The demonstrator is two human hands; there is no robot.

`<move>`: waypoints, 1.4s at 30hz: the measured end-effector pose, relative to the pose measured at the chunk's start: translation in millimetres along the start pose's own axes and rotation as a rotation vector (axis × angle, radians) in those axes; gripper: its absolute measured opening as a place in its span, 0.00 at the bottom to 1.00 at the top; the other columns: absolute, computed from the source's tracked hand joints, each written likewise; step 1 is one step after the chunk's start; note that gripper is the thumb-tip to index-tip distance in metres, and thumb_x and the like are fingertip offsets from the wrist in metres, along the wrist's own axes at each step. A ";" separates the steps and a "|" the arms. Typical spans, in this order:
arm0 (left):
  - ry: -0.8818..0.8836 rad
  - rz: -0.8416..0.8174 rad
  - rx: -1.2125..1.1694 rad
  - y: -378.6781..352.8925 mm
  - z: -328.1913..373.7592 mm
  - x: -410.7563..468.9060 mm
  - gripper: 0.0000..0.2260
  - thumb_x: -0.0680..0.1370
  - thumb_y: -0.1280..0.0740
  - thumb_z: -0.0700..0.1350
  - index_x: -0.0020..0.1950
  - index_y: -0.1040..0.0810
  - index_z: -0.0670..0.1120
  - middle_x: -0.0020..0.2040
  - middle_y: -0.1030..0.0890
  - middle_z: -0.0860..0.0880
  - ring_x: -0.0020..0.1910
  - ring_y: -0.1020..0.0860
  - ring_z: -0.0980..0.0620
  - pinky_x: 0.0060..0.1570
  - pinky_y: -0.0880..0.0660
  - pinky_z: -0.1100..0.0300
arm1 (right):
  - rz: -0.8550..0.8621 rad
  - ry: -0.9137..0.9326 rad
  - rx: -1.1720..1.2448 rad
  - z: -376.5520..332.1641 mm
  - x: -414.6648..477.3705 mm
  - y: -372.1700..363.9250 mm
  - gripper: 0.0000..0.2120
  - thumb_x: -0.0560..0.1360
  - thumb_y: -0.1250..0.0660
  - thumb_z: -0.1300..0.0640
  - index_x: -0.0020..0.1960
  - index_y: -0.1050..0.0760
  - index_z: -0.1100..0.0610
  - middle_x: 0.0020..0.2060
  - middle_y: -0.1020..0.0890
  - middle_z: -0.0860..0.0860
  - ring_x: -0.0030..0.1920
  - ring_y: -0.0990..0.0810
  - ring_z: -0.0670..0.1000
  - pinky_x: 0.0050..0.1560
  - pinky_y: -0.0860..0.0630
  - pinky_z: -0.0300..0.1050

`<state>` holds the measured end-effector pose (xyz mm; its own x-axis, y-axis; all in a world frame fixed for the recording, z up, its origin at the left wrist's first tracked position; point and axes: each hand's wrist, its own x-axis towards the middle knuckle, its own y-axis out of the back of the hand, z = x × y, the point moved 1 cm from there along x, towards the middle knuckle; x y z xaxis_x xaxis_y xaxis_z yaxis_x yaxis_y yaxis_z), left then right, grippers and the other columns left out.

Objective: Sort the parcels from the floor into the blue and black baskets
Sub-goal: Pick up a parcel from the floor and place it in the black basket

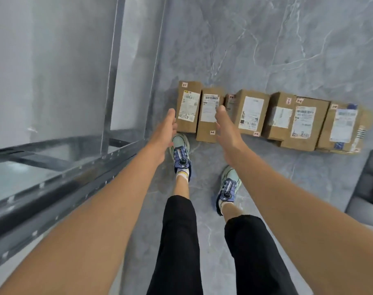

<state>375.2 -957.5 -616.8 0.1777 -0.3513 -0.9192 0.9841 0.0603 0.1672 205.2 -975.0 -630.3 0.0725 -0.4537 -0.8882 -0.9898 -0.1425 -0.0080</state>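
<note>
Head view | left hand (163, 135), right hand (226, 133): fingers spread, empty | parcels (249, 113): label print unreadable

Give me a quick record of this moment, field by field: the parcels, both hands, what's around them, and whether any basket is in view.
parcels: row of cardboard boxes on the grey floor, white labels facing up
count: about six, overlap makes it uncertain
left hand: open, empty, beside the leftmost box
right hand: open, empty, over the second box
feet: just short of the row
metal rack: on the person's left
baskets: no blue basket in view; dark object at right edge, unclear
</note>
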 end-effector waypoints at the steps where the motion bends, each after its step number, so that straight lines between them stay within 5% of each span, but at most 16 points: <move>1: -0.002 -0.005 0.032 0.4 1.4 20.7 0.28 0.86 0.49 0.63 0.80 0.34 0.48 0.77 0.29 0.47 0.74 0.29 0.49 0.72 0.33 0.46 | 0.011 -0.008 0.024 4.0 20.4 -4.8 0.34 0.84 0.51 0.31 0.85 0.46 0.45 0.84 0.42 0.46 0.83 0.43 0.51 0.83 0.46 0.60; 6: -0.017 -0.003 0.121 -1.8 -3.3 114.5 0.24 0.87 0.49 0.60 0.77 0.29 0.49 0.70 0.24 0.50 0.65 0.27 0.54 0.70 0.32 0.50 | 0.043 -0.046 0.073 25.2 108.9 -26.2 0.31 0.87 0.53 0.35 0.85 0.45 0.48 0.83 0.40 0.46 0.82 0.40 0.48 0.81 0.45 0.53; 9: 0.017 0.028 0.097 -5.3 -7.8 158.3 0.24 0.87 0.49 0.59 0.76 0.29 0.48 0.62 0.21 0.54 0.59 0.23 0.56 0.59 0.31 0.56 | 0.043 -0.057 0.087 34.8 151.8 -39.8 0.29 0.88 0.54 0.38 0.85 0.44 0.49 0.83 0.38 0.46 0.80 0.38 0.47 0.80 0.43 0.51; 14: 0.069 -0.010 0.067 -15.2 -15.6 214.0 0.26 0.87 0.51 0.61 0.81 0.36 0.51 0.79 0.31 0.49 0.77 0.33 0.49 0.66 0.36 0.53 | 0.069 -0.077 0.094 50.4 206.1 -52.4 0.27 0.88 0.55 0.40 0.84 0.40 0.50 0.78 0.31 0.46 0.78 0.35 0.47 0.76 0.42 0.48; 20: 0.081 -0.065 0.024 -22.9 -25.7 256.7 0.28 0.85 0.53 0.65 0.78 0.29 0.54 0.76 0.26 0.50 0.75 0.30 0.48 0.68 0.36 0.51 | 0.095 -0.064 0.082 68.1 244.6 -63.2 0.25 0.87 0.54 0.38 0.74 0.27 0.45 0.68 0.21 0.46 0.68 0.24 0.48 0.75 0.31 0.52; 23: 0.069 -0.064 0.005 -22.9 -28.8 260.9 0.29 0.85 0.54 0.66 0.76 0.26 0.54 0.73 0.22 0.48 0.66 0.23 0.51 0.54 0.32 0.58 | 0.100 -0.060 0.067 69.8 247.7 -65.1 0.26 0.88 0.53 0.39 0.77 0.29 0.48 0.71 0.23 0.47 0.65 0.27 0.45 0.72 0.33 0.47; 26: 0.035 -0.044 0.002 -18.0 -31.1 257.7 0.29 0.85 0.55 0.65 0.76 0.27 0.55 0.73 0.23 0.49 0.49 0.24 0.59 0.40 0.34 0.62 | 0.075 -0.080 0.083 65.5 240.9 -67.1 0.27 0.87 0.53 0.37 0.76 0.27 0.48 0.68 0.20 0.48 0.68 0.23 0.49 0.76 0.32 0.53; 28: 0.033 -0.020 -0.037 -10.7 -31.9 247.7 0.28 0.85 0.56 0.65 0.76 0.28 0.55 0.71 0.22 0.53 0.46 0.25 0.62 0.42 0.32 0.63 | 0.072 -0.090 0.080 58.5 233.4 -65.6 0.27 0.88 0.53 0.39 0.76 0.27 0.49 0.57 0.18 0.43 0.59 0.21 0.45 0.72 0.31 0.48; 31: 0.039 0.032 -0.141 -0.3 -26.8 221.1 0.28 0.86 0.54 0.65 0.72 0.22 0.54 0.54 0.15 0.56 0.44 0.19 0.60 0.44 0.23 0.58 | 0.083 -0.084 0.091 40.0 211.7 -62.4 0.24 0.88 0.53 0.41 0.66 0.22 0.48 0.45 0.21 0.39 0.47 0.24 0.38 0.61 0.29 0.44; 34: 0.006 0.032 -0.216 2.5 -7.6 176.2 0.27 0.86 0.53 0.64 0.65 0.19 0.53 0.40 0.14 0.58 0.34 0.16 0.62 0.29 0.23 0.66 | 0.038 -0.042 0.081 14.2 180.5 -60.6 0.23 0.87 0.52 0.39 0.50 0.21 0.42 0.48 0.15 0.43 0.53 0.17 0.45 0.62 0.23 0.49; 37: -0.067 0.015 -0.262 -0.4 10.5 124.0 0.24 0.87 0.54 0.63 0.56 0.19 0.57 0.38 0.14 0.61 0.35 0.16 0.65 0.29 0.24 0.70 | 0.029 0.044 0.023 -13.0 140.7 -52.9 0.24 0.86 0.51 0.37 0.55 0.18 0.45 0.51 0.13 0.44 0.53 0.16 0.44 0.53 0.23 0.43; 42: -0.217 0.032 -0.339 -9.6 48.0 25.8 0.22 0.87 0.53 0.62 0.52 0.20 0.60 0.39 0.15 0.67 0.39 0.16 0.66 0.41 0.22 0.63 | -0.001 0.163 0.000 -62.3 49.0 -30.1 0.39 0.74 0.48 0.21 0.71 0.23 0.44 0.66 0.18 0.49 0.66 0.20 0.51 0.65 0.23 0.56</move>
<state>370.2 -1012.0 -625.0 0.2388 -0.5316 -0.8126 0.9300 0.3661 0.0338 246.1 -1047.7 -645.0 0.0920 -0.5901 -0.8021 -0.9897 -0.1426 -0.0086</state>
